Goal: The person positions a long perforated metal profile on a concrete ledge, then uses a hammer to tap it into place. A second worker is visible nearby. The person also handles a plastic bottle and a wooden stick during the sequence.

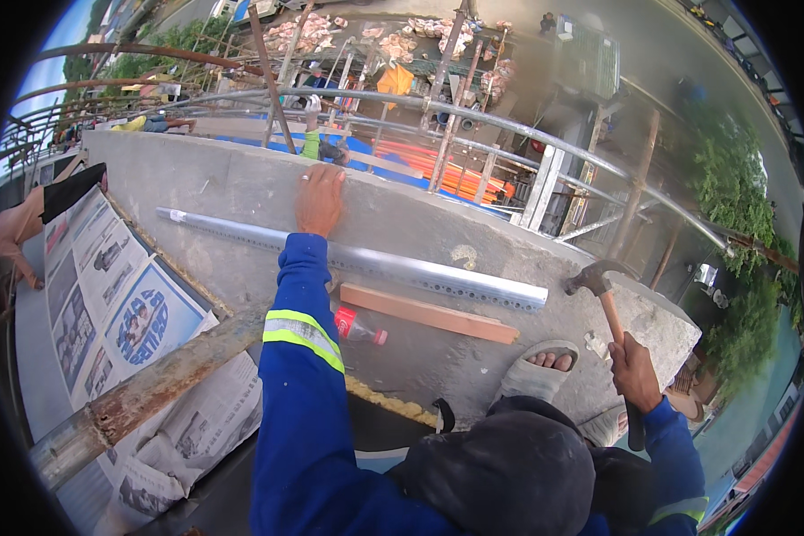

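Observation:
My right hand [636,371] is closed round the handle of a claw hammer [611,314], whose metal head is above the right part of the concrete ledge [402,219]. My left hand [320,198] rests on the ledge near its far edge, holding nothing, with its fingers stretched toward that edge. Under my left wrist a long silvery metal strip [420,270] with a row of holes lies across the ledge. Nearer to me lie a reddish wooden batten [429,313] and a clear plastic bottle [357,327] with a red label, partly hidden by my sleeve.
Sandalled feet [538,366] stand on the ledge near the hammer. A rusty scaffold pipe [152,393] crosses the left side over newspaper sheets [116,295]. Scaffold rails [509,129] run beyond the far edge, with a drop below. Another person's gloved hand [313,105] shows past the ledge.

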Tool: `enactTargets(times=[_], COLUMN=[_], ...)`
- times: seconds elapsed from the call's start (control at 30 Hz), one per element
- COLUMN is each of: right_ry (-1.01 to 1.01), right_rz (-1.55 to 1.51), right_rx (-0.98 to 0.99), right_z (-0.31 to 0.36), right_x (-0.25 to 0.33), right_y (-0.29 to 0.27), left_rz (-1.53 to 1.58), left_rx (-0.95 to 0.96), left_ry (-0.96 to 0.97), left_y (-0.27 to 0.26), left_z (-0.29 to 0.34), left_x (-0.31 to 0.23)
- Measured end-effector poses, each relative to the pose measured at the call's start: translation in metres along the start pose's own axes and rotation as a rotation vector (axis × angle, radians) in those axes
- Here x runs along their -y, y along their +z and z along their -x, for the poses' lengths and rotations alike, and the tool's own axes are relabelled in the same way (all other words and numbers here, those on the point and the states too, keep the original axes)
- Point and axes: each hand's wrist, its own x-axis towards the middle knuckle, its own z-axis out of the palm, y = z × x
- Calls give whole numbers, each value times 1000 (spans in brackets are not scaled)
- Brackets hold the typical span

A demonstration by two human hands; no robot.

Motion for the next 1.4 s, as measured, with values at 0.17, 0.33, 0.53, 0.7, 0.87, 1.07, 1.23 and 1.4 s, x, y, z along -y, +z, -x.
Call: enactTargets(times=[0.17,0.33,0.53,0.7,0.87,1.07,1.23,1.4], right_ry=[-52,-76,-130,-142,-74,-218,-275,-548], right_rz=[49,57,147,205,197,299,313,267], right_rx=[-20,-29,-42,-40,-3,-15,22,-47], right_z=[-1,0,2,-3,-9,-10,-16,-48], right_x=[-2,3,7,0,-8,-4,44,139], right_y=[2,1,-2,-4,-5,-13,-20,-18], left_rz=[-89,122,220,401,732,-130,725,886], left_rx=[-102,65,-65,24,-350,-1533,-1300,-1075], left_ry=[-155,-21,-1,-133,-372,-420,-522,-381], left_y=[8,1,4,-37,-153,-306,-352,-353], left_z=[-10,-1,16,38,97,152,154,175], left_x=[25,0,-58,-77,-114,-92,-29,-2])
